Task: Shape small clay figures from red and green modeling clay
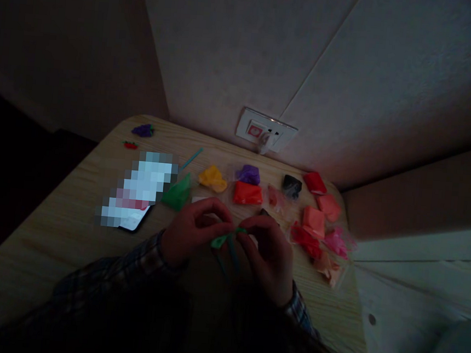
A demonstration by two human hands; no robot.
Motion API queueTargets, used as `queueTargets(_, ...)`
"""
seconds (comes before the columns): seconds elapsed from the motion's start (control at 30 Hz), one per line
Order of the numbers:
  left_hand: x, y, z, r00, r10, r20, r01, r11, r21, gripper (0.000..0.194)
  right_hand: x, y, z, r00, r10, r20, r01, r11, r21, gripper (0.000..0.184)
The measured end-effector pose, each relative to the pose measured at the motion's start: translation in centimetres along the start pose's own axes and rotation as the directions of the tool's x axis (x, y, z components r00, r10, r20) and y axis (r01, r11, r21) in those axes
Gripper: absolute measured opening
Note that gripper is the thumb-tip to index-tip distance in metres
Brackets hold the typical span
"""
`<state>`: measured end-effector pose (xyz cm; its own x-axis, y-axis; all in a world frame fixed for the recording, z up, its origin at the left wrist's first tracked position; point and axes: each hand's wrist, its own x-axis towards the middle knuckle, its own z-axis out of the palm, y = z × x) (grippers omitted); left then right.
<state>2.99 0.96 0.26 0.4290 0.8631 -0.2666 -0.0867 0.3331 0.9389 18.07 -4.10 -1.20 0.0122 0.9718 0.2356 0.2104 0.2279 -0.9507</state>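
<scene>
My left hand (pixel 200 231) and my right hand (pixel 270 253) meet over the front of the table, their fingertips pinched together. Between them is a small piece of green modelling clay (pixel 218 242), partly covered by the fingers. Thin bluish sticks (pixel 233 256) show just below the fingertips; how they are held or supported cannot be made out in the dim light. Beyond my left hand lies a green clay packet (pixel 177 193). A white flat item (pixel 200 200) is partly hidden behind that hand.
A lit phone (pixel 135 217) lies to the left. Behind it are a purple grape-like figure (pixel 143 130) and a small red figure (pixel 130 145). Packets of yellow (pixel 213 178), purple (pixel 249 174), red (pixel 248 193) and black clay (pixel 291 186) lie behind my hands; several pink and red packets (pixel 314 222) are at right.
</scene>
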Motion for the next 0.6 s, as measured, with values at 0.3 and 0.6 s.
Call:
queueTargets(0.3, 0.22, -0.28, -0.19, 0.992, -0.101, 0.077, 0.106, 0.992, -0.066, 0.025, 0.11, -0.22, -0.18, 0.989, -0.141, -0.032, 0.133, 0.973, -0.187, 0.015)
queueTargets(0.6, 0.08, -0.60, -0.38, 0.997, 0.074, -0.003, -0.074, 0.989, -0.128, 0.013, 0.22, -0.26, -0.18, 0.987, -0.156, -0.041, 0.140, 0.954, -0.265, 0.015)
